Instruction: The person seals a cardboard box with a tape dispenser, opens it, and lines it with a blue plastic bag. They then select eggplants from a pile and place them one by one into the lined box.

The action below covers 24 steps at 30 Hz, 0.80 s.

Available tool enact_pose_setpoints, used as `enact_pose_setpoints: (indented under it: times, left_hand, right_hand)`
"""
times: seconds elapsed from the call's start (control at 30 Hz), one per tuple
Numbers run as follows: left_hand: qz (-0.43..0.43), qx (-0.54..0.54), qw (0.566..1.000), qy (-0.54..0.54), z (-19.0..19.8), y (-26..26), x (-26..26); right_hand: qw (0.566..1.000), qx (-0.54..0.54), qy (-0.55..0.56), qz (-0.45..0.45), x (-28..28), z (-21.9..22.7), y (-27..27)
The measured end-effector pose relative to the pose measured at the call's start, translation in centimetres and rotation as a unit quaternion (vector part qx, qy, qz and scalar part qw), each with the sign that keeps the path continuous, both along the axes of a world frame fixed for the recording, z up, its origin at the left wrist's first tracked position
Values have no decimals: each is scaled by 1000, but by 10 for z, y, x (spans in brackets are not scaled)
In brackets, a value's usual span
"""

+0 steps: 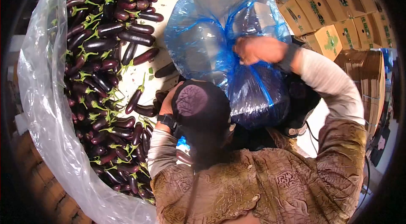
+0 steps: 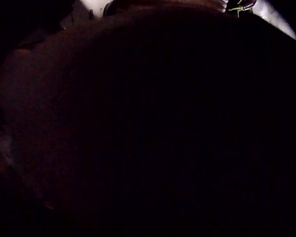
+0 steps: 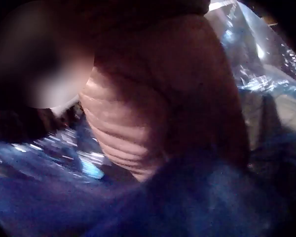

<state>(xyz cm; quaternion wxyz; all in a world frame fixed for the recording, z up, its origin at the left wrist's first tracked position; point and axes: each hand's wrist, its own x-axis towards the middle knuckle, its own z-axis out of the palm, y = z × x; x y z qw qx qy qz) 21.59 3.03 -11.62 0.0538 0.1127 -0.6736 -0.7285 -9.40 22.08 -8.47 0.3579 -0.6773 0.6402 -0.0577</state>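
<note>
My right hand (image 1: 260,50) grips the gathered middle of a blue see-through plastic bag (image 1: 196,40), with its fingers curled into the plastic. The film bulges out around that hand, and dark contents show through its near side. In the right wrist view, the curled hand (image 3: 153,108) fills the middle, with blue film (image 3: 44,197) below it. My left hand (image 1: 168,102) is raised beside the dark cap (image 1: 205,118), which hides most of its fingers. Almost everything in the left wrist view is black.
Many eggplants (image 1: 108,44) lie heaped on the white surface (image 1: 146,74) at left. Clear plastic sheeting (image 1: 42,93) runs along that side. Cardboard boxes (image 1: 315,2) stand stacked at the back right, with flattened cardboard (image 1: 363,74) below them.
</note>
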Motion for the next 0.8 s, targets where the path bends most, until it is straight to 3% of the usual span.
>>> enact_pose_setpoints:
  times: [0.03,0.07,0.1,0.2,0.23,0.27,0.3,0.33,0.4,0.47,0.5,0.57,0.63,0.67,0.73,0.77,0.8]
  left_hand:
    - [5,-4,1000,7,-1,2,-1]
    - [11,8,1000,5,-2,2,-2]
    - [21,35,999,-5,-2,2,-2]
    - [65,257,956,-127,7,-4,-7]
    - [66,120,971,-197,-20,-17,-1]
    - [64,-17,963,-261,-41,-27,6]
    - [112,3,965,-235,-49,-33,15]
    - [181,137,941,-249,-58,-43,20]
    - [222,3,946,-236,-31,-47,8]
    - [268,-64,951,-137,6,-43,-14]
    - [241,-140,957,-82,28,-42,-29]
    - [158,-177,971,11,66,-36,-66]
    - [34,-289,955,67,88,-35,-104]
    - [32,-290,954,70,87,-29,-121]
    - [-76,-440,883,145,79,-19,-145]
    - [-78,-440,883,146,66,-17,-147]
    - [-122,-506,843,136,47,-14,-145]
  right_hand:
    - [998,1,-17,-57,-18,-22,2]
    - [993,59,36,-93,-19,-11,-12]
    - [987,103,32,-119,-23,-28,-15]
    - [959,194,42,-202,5,-70,-24]
    - [951,210,47,-221,19,-83,-25]
    - [980,15,53,-191,32,-125,-22]
    - [970,-178,37,-159,42,-155,-19]
    - [921,-366,59,-117,51,-185,-15]
    - [945,-294,37,-136,50,-188,-13]
    - [959,-240,37,-146,42,-184,-9]
    - [963,-223,41,-147,40,-181,-7]
    - [968,-195,55,-147,39,-176,-6]
    - [972,-167,75,-147,38,-170,-3]
    - [974,-151,88,-146,37,-165,0]
    - [979,-97,120,-135,30,-148,3]
    - [982,-51,134,-120,24,-138,4]
    - [985,-7,143,-96,18,-124,2]
